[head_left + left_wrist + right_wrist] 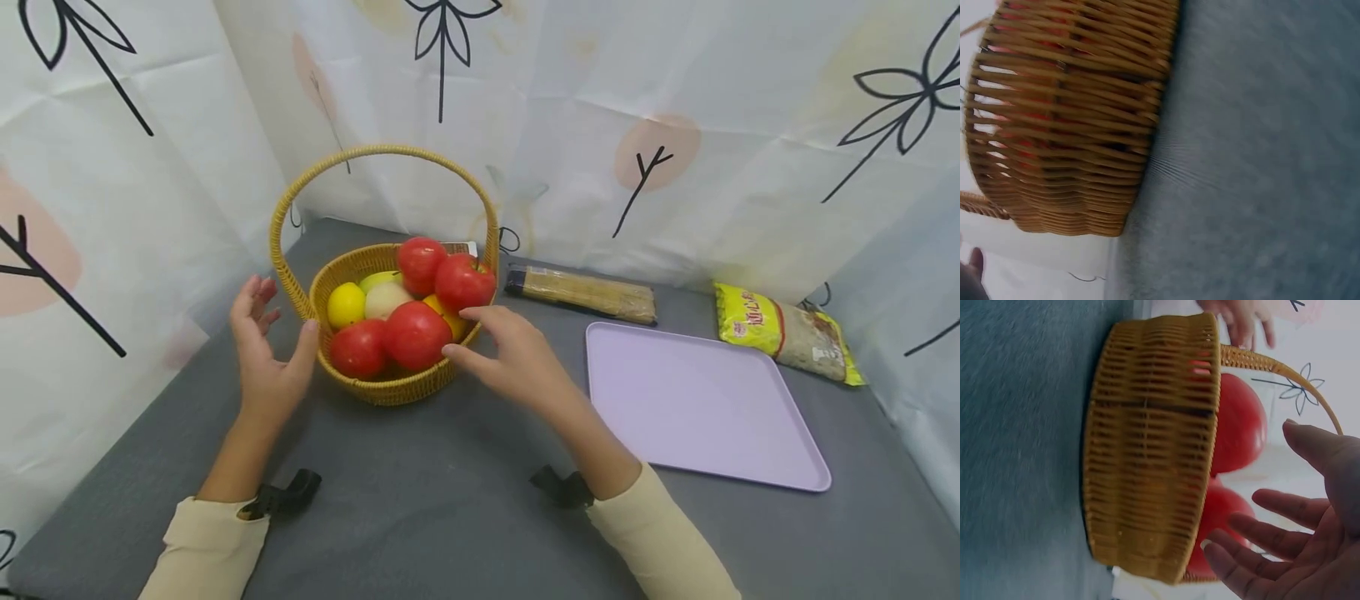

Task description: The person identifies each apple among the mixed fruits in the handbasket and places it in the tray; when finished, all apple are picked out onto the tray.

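Observation:
A yellow woven basket [393, 392] with a tall arched handle stands upright, filled with several pieces of fruit. Red round fruit [417, 336] lie at its front and back, around a yellow lemon-like fruit [347, 306] and a pale round one [387, 300]. My left hand [272, 358] is beside the basket's left side, thumb and fingers spread apart, holding nothing. At the right rim my right hand [517, 354] reaches over, its fingertips close to the front red fruit. In the right wrist view its fingers [1272, 536] are loosely extended, with nothing gripped.
A pale purple tray [705, 408] lies on the grey table [450, 500] to the right. Behind it are a flat pack of thin brown sticks or noodles [581, 293] and a yellow food bag [783, 333]. A patterned white cloth [570, 100] hangs around the back.

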`<state>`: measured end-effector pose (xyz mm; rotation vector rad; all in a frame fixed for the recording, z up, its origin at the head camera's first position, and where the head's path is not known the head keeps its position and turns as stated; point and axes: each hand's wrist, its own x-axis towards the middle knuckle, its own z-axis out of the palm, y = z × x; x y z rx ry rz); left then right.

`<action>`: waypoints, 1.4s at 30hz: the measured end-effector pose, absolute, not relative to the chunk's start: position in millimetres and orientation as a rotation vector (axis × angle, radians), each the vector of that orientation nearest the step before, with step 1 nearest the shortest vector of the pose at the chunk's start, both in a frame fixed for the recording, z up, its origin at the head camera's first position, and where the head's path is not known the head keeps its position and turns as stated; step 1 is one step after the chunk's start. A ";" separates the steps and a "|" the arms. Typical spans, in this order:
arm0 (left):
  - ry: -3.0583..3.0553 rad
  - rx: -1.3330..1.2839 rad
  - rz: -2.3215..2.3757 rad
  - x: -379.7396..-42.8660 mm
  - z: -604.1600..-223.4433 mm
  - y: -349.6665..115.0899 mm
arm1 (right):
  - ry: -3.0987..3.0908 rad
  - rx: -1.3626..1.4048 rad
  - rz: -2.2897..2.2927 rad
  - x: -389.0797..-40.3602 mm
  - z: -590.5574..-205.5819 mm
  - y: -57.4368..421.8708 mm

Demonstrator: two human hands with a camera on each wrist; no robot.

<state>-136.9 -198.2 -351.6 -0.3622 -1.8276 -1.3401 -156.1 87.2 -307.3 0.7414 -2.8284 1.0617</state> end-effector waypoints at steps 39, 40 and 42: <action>-2.042 -0.417 -1.452 -143.7 -365.6 -208.1 | -2.632 0.738 0.709 -155.4 -330.8 25.7; -2.049 -0.411 -1.446 -141.2 -362.5 -206.4 | -2.626 0.729 0.696 -155.4 -331.2 24.7; -2.065 -0.398 -1.433 -137.2 -357.7 -203.9 | -2.610 0.726 0.687 -155.6 -331.6 22.9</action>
